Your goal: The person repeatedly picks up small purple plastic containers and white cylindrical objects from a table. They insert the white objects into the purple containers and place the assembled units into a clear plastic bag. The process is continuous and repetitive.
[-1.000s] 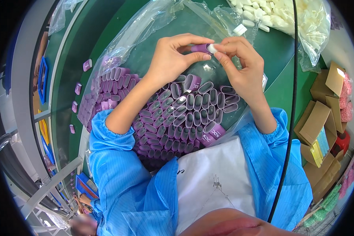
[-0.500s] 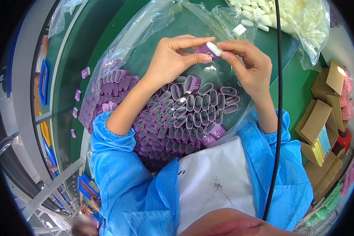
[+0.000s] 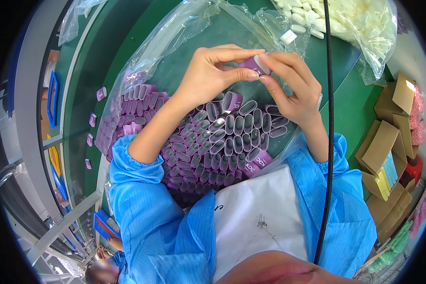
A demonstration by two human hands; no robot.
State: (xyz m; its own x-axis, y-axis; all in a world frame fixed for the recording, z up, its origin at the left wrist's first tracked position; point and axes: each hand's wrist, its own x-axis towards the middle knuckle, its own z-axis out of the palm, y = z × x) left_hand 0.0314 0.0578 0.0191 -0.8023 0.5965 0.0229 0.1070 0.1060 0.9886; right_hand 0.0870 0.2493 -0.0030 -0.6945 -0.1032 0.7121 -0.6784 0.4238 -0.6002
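Note:
My left hand (image 3: 204,78) pinches a small purple oval casing (image 3: 251,65) between thumb and fingers, above the green table. A white oval end piece (image 3: 262,65) sits in the casing's right end, almost level with its rim. Against that end press the fingertips of my right hand (image 3: 296,85), its thumb just below. Something pale shows at the outer edge of my right hand; I cannot make it out. Under my wrists stand many purple casings (image 3: 238,124) packed in rows, open ends up, on a clear plastic sheet (image 3: 173,45).
Loose white pieces fill a clear bag (image 3: 359,28) at the far right; a white piece (image 3: 288,37) lies near it. Purple casings (image 3: 101,93) line a green belt at left. A black cable (image 3: 328,123) hangs at right. Open cartons (image 3: 378,146) stand beyond; another person is lower left.
The white piece has sunk deeper into the purple casing. My right hand has shifted left, its fingers now over the casing's end. Casings on the belt have moved slightly.

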